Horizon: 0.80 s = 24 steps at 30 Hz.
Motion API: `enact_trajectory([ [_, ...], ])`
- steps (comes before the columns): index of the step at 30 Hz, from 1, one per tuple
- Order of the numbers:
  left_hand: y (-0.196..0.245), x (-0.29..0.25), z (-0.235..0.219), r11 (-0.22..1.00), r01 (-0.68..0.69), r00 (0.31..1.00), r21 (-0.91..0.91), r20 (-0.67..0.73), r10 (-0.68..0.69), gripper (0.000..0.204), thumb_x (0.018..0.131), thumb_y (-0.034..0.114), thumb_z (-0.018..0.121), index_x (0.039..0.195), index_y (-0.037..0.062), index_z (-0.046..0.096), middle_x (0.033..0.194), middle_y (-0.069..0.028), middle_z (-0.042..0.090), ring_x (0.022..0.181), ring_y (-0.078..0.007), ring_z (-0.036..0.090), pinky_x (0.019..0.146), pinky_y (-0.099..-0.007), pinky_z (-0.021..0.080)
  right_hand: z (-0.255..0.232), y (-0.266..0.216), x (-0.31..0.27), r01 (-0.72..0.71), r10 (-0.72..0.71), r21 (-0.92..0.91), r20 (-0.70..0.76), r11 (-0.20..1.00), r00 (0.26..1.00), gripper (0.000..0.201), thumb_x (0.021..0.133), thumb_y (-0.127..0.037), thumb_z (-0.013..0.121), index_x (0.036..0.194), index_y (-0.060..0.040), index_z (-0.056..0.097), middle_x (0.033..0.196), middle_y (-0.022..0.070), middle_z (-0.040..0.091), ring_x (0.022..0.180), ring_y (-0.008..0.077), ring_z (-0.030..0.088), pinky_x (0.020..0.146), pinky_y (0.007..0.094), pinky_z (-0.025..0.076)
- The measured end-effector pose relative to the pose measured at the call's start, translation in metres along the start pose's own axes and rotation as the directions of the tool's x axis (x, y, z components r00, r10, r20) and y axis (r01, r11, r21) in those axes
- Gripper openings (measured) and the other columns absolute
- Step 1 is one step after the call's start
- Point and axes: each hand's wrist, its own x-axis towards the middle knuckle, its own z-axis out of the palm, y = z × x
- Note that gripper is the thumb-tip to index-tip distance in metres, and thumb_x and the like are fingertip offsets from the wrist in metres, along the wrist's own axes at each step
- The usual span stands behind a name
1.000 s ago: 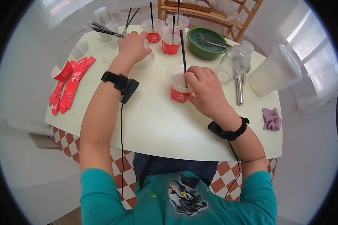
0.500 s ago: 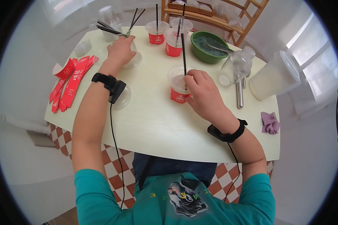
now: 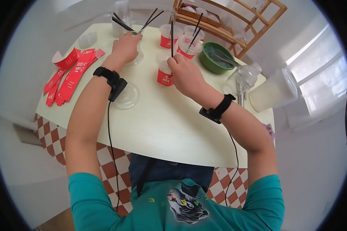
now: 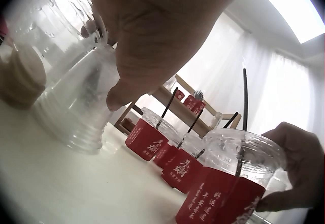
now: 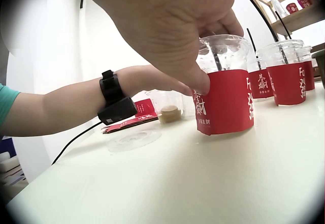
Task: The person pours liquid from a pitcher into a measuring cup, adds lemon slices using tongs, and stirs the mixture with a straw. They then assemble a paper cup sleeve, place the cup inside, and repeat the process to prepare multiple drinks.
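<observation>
My right hand [image 3: 186, 75] holds a clear plastic cup [image 3: 165, 77] with a red paper sleeve and an upright black straw [image 3: 172, 38]. In the right wrist view the thumb lies on the red sleeve [image 5: 226, 102] and the fingers reach behind the rim. My left hand [image 3: 125, 48] grips a clear ribbed plastic container [image 4: 71, 102], thumb along its side, fingertips seen through the plastic. Close beyond its fingertips, black straws [image 3: 122, 24] fan out of a clear vessel. A clear round lid [image 3: 127, 96] lies flat near the left wrist.
Several red-sleeved cups with straws [image 3: 189, 47] stand beyond the right hand. Farther right are a green bowl [image 3: 216, 69] with a ladle, a clear bottle [image 3: 250, 75] and a pitcher [image 3: 272, 92]. Red paper sleeves [image 3: 71, 79] lie at the left; a purple cloth [image 3: 269, 131] at the right edge.
My right hand has shifted the cup forward and left, nearer the other cups. My left hand has moved leftward with the clear container; the flat lid has come into view below it.
</observation>
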Motion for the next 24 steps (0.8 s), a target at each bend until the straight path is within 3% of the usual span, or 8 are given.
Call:
enact_trajectory([
  [1,-0.003,-0.002,0.0,1.0,0.009,1.0,-0.003,-0.001,-0.009,0.054,0.081,0.01,0.061,0.133,0.0179,0.048,0.131,-0.0143,0.048,0.121,-0.0329,0.048,0.094,-0.0515,0.044,0.004,0.001,0.008,-0.01,0.011,-0.039,0.035,0.999,0.999,0.024,0.07,0.004,0.06,0.093,0.0019,0.052,0.092,0.0188,0.056,0.088,0.0335,0.056,0.077,0.0407,0.048],
  [3,-0.007,-0.007,0.002,0.996,-0.088,0.978,-0.033,-0.192,0.08,0.058,0.078,0.017,0.068,0.132,0.0169,0.048,0.131,-0.0143,0.048,0.122,-0.0326,0.047,0.094,-0.0496,0.045,0.011,0.005,0.022,-0.014,0.018,-0.059,0.058,0.998,0.998,0.023,0.07,0.003,0.06,0.093,0.0025,0.053,0.092,0.0194,0.057,0.088,0.0337,0.057,0.077,0.0407,0.048],
  [6,-0.003,-0.022,-0.026,0.997,-0.048,0.987,-0.064,-0.159,0.038,0.063,0.075,0.02,0.073,0.132,0.0131,0.048,0.132,-0.0168,0.048,0.123,-0.0338,0.046,0.098,-0.0427,0.044,0.019,0.006,0.038,-0.033,0.042,-0.101,0.097,0.994,0.994,0.021,0.071,0.002,0.06,0.091,0.004,0.055,0.091,0.0205,0.059,0.089,0.0339,0.058,0.078,0.041,0.049],
  [14,-0.019,-0.045,-0.032,1.0,-0.002,0.992,0.014,-0.129,0.004,0.058,0.075,0.023,0.073,0.127,0.0098,0.051,0.125,-0.0154,0.053,0.118,-0.0325,0.049,0.094,-0.0423,0.045,0.041,0.02,0.061,-0.082,0.103,-0.195,0.099,0.977,0.99,0.025,0.071,-0.004,0.062,0.093,0.0074,0.059,0.095,0.0231,0.062,0.094,0.0356,0.059,0.079,0.0393,0.05],
  [17,-0.018,-0.053,-0.035,1.0,0.007,0.99,-0.003,-0.143,-0.008,0.055,0.075,0.023,0.074,0.124,0.0081,0.053,0.124,-0.0157,0.054,0.118,-0.032,0.05,0.094,-0.0431,0.044,0.05,0.026,0.067,-0.047,0.067,-0.234,0.08,0.971,0.994,0.027,0.072,-0.006,0.062,0.094,0.0084,0.059,0.098,0.024,0.062,0.099,0.0379,0.058,0.083,0.0391,0.049],
  [20,-0.018,-0.056,-0.04,0.999,0.035,0.991,-0.036,-0.129,-0.039,0.054,0.075,0.023,0.074,0.123,0.0074,0.055,0.124,-0.016,0.054,0.118,-0.0318,0.05,0.095,-0.0441,0.043,0.052,0.023,0.069,-0.125,0.143,-0.173,0.092,0.977,0.985,0.034,0.073,-0.008,0.062,0.101,0.0105,0.058,0.104,0.0267,0.06,0.107,0.0396,0.054,0.092,0.0422,0.045],
  [22,-0.014,-0.058,-0.039,0.998,0.041,0.993,-0.042,-0.109,-0.045,0.054,0.075,0.023,0.074,0.123,0.0074,0.055,0.125,-0.0162,0.054,0.119,-0.0318,0.049,0.096,-0.0446,0.042,0.056,0.021,0.065,-0.168,0.178,-0.209,0.031,0.964,0.984,0.047,0.073,-0.012,0.066,0.112,0.0114,0.053,0.119,0.0271,0.053,0.119,0.0394,0.046,0.101,0.046,0.037],
  [24,-0.01,-0.064,-0.035,0.999,-0.049,0.946,-0.018,-0.323,0.041,0.055,0.074,0.023,0.074,0.124,0.0076,0.055,0.123,-0.0149,0.055,0.117,-0.0315,0.051,0.095,-0.0432,0.043,0.052,0.022,0.056,-0.177,0.172,-0.156,-0.042,0.972,0.984,0.053,0.073,-0.014,0.068,0.117,0.0087,0.051,0.124,0.0251,0.05,0.123,0.0385,0.043,0.102,0.047,0.036],
])
